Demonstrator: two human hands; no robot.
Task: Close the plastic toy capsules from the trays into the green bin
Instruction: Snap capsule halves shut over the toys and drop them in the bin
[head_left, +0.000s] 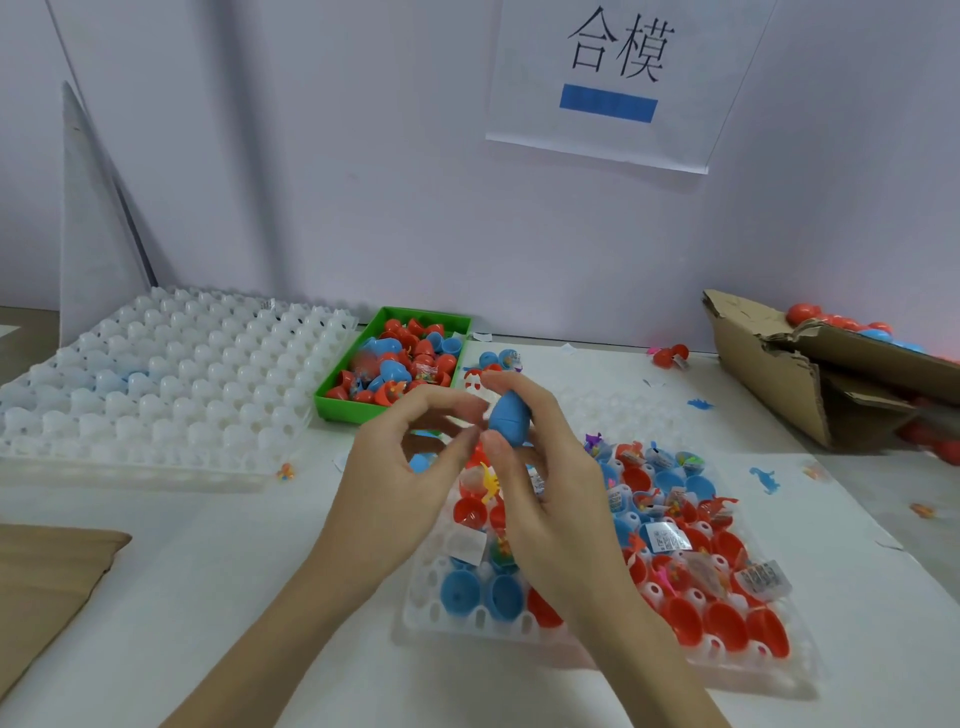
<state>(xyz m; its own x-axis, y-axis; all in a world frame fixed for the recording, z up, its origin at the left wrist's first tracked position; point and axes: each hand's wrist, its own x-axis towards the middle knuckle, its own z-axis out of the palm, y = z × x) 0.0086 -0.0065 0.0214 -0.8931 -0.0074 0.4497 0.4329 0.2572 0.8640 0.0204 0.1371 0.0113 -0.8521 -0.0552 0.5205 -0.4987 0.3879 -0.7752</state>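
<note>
My right hand (540, 483) grips a closed blue egg-shaped capsule (509, 415) between thumb and fingers, held above the near white tray (519, 629). My left hand (405, 467) hovers just left of the capsule with fingers curled, thumb and forefinger close together, holding nothing that I can see. That tray holds several open red and blue capsule halves (722, 623) and small wrapped toys. Behind the hands, the green bin (337, 405) is filled with red and blue capsules.
A stack of white trays (156, 374) lies at the left. A torn cardboard box (810, 374) with red and blue capsules sits at the right. Brown cardboard (47, 577) lies at the near left. Loose toy bits are scattered on the white table.
</note>
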